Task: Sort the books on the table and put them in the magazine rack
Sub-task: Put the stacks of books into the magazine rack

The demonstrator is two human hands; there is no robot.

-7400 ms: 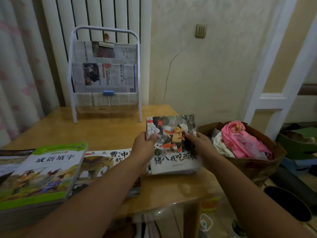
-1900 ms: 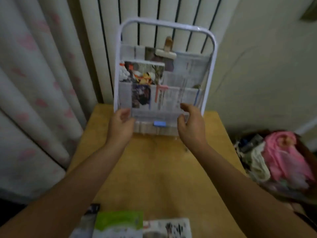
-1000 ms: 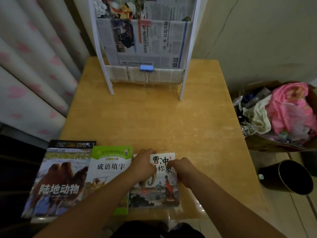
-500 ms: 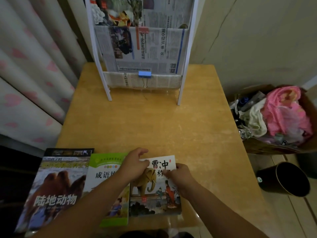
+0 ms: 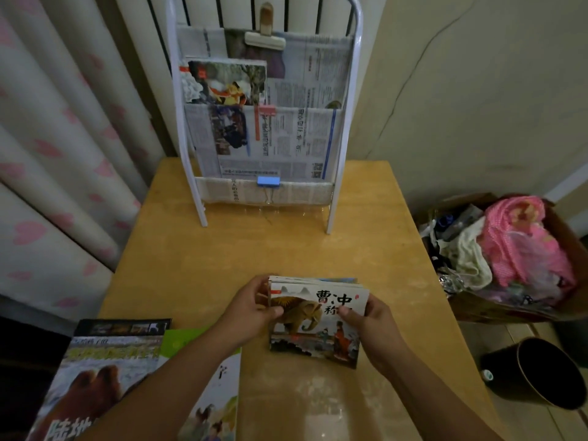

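Note:
A stack of thin picture books with an elephant cover (image 5: pixel 313 323) is lifted off the wooden table (image 5: pixel 222 265), tilted toward me. My left hand (image 5: pixel 251 305) grips its left edge and my right hand (image 5: pixel 366 316) grips its right edge. The white magazine rack (image 5: pixel 346 128) stands at the table's far end, lined with newspaper. One picture book (image 5: pixel 226 82) sits upright in its upper left pocket. A green book (image 5: pixel 216 399) and a camel-cover book (image 5: pixel 95 383) lie at the near left, partly hidden by my left arm.
A cardboard box of clothes (image 5: pixel 509 259) sits on the floor right of the table, with a dark bin (image 5: pixel 541 374) in front of it. A curtain (image 5: pixel 57 154) hangs on the left, and a radiator (image 5: pixel 254 11) stands behind the rack.
Both hands picked the elephant-cover stack up off the table and carried it right and forward, away from the green book. The view rose toward the rack.

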